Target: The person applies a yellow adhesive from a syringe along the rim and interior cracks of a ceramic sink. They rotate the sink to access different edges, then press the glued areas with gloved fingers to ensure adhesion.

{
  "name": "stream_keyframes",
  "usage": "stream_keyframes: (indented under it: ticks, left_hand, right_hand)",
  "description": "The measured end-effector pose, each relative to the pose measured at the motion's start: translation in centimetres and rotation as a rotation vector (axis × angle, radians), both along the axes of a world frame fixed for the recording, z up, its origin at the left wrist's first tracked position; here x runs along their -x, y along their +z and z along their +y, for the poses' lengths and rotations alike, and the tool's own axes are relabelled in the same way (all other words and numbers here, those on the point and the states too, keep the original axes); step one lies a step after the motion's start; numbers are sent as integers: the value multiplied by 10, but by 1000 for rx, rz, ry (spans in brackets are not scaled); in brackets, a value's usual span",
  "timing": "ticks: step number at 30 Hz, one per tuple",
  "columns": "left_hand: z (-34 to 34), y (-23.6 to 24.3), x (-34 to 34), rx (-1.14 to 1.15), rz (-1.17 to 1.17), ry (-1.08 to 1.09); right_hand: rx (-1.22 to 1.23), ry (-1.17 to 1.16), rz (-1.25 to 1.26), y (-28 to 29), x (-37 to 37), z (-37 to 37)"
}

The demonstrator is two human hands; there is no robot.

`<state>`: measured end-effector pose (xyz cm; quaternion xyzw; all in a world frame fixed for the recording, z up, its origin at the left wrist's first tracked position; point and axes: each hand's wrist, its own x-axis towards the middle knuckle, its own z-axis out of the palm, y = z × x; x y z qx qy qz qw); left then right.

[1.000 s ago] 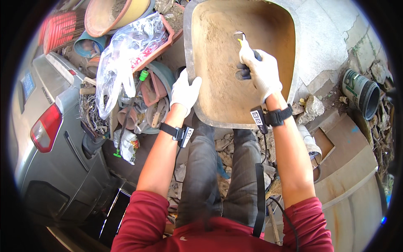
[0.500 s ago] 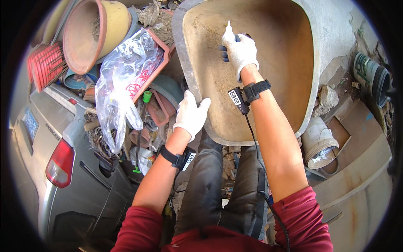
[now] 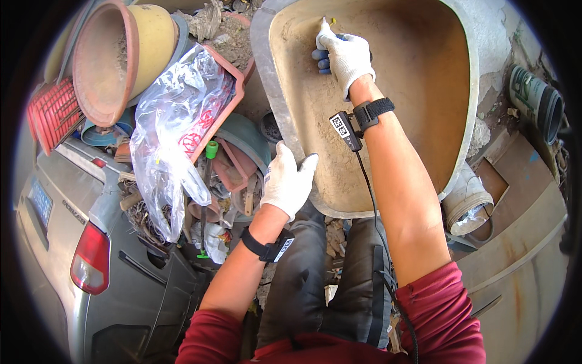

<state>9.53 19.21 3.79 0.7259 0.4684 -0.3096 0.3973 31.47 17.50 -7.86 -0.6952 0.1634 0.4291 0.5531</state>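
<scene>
Basin (image 3: 418, 91) sits ahead of you; your right hand (image 3: 350, 57) curls inside it (can't tell whether it's pinching that yellow bit (image 3: 333, 22)), left hand (image 3: 286, 185) at its left edge, thumb spread.

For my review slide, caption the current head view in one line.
Gloved left hand at the rim of a large tan basin, gloved right hand inside it.

Left hand (image 3: 287, 185) spread, right hand (image 3: 348, 59) curled, right arm (image 3: 405, 170) stretched farther forward.

Maroon sleeves (image 3: 439, 309), white gloves (image 3: 286, 185), black wrist straps (image 3: 374, 113) and dark trousers (image 3: 297, 279) are worn.
</scene>
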Motion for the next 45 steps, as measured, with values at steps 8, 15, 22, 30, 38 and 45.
stream_keyframes:
  ticks: [8, 15, 22, 30, 38, 45]
  left_hand:
    - [-1, -2, 2, -28, -8, -12]
    - [-4, 4, -2, -24, 12, 5]
    - [0, 2, -4, 2, 23, 24]
    - [-1, -3, 1, -7, 14, 2]
    - [-1, -2, 1, -26, 18, -19]
    - [0, 1, -4, -17, 19, 7]
  right_hand:
    - [182, -6, -104, 7, 7, -19]
    - [97, 70, -142, 7, 1, -1]
    - [279, 77, -93, 7, -3, -24]
    - [211, 7, -102, 11, 6, -38]
    - [251, -116, -62, 5, 10, -45]
    - [136, -133, 0, 8, 19, -53]
